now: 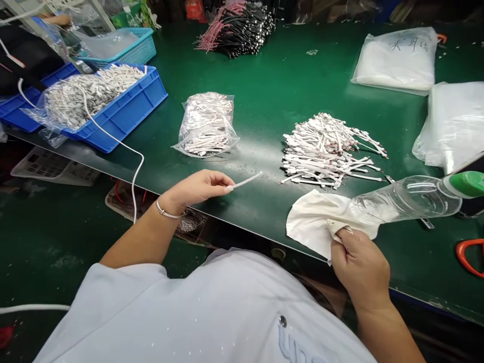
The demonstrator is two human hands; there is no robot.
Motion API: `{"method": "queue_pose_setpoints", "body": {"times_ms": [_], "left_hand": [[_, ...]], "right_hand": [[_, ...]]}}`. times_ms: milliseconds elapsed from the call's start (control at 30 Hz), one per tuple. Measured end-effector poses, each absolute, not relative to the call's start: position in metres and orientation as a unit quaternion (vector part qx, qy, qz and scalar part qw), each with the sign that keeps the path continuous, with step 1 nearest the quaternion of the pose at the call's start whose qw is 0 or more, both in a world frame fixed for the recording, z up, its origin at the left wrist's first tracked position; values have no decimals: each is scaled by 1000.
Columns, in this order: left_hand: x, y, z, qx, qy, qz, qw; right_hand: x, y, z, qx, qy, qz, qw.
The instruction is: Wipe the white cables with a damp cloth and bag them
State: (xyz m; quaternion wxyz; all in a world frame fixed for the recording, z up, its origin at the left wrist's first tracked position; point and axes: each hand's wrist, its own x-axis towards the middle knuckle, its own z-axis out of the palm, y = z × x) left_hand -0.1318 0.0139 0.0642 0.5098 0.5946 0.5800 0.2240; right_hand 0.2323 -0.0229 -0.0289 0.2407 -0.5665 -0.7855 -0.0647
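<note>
Between thumb and fingers, my left hand (206,186) pinches one end of a short white cable (247,180), which points to the right above the green table. My right hand (357,257) is closed on a bunched part of a cream cloth (313,219) lying at the table's front edge. Touching the cloth, a clear plastic bottle with a green cap (412,199) lies on its side. Behind the cloth is a loose pile of short white cables (328,148). To its left sits a clear bag packed with similar cables (207,123).
A blue crate (132,108) of bagged white cables stands at the left, with a light-blue basket (141,48) behind. Black and pink cables (242,27) lie at the back. Stacked plastic bags (395,60) and orange-handled scissors (471,252) are at right.
</note>
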Motion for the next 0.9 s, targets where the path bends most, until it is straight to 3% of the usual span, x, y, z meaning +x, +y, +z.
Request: {"method": "queue_pose_setpoints", "body": {"times_ms": [200, 433, 500, 733, 900], "left_hand": [[-187, 38, 76, 647, 730, 177, 131], [-196, 86, 56, 635, 764, 74, -80], [-171, 91, 54, 667, 733, 93, -99], [-39, 107, 46, 873, 473, 118, -12], [18, 138, 41, 885, 464, 38, -1]], "right_hand": [[231, -23, -30, -568, -783, -63, 245], [228, -24, -31, -581, -773, -58, 250], [227, -24, -30, -584, -769, -53, 254], [224, -22, -28, -589, -763, -46, 264], [224, -21, -26, -581, -766, -30, 275]]}}
